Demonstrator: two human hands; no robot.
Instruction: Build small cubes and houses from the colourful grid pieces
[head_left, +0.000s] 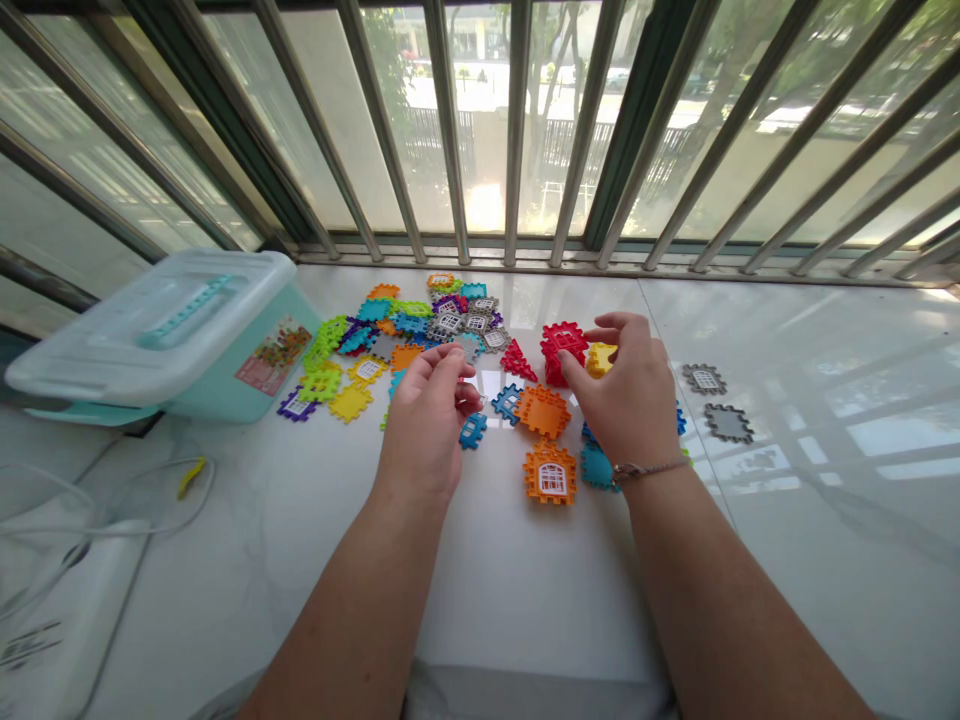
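On a white glossy sill lie several toothed plastic building tiles in many colours (409,325). My left hand (427,420) hovers over them with its fingers curled in a pinch; what it holds is hidden. My right hand (626,395) is closed on a small assembly of a red tile block (561,345) with a yellow tile (600,357) joined at its side. In front of my hands lie an orange flat tile (543,410), an orange window tile (551,473), a red triangle tile (517,362) and small blue tiles (472,430).
A pale teal storage box with a white lid (161,335) stands at the left. Two grey tiles (716,400) lie apart at the right. White cables (105,510) lie at the lower left. A barred window (517,130) closes off the far edge.
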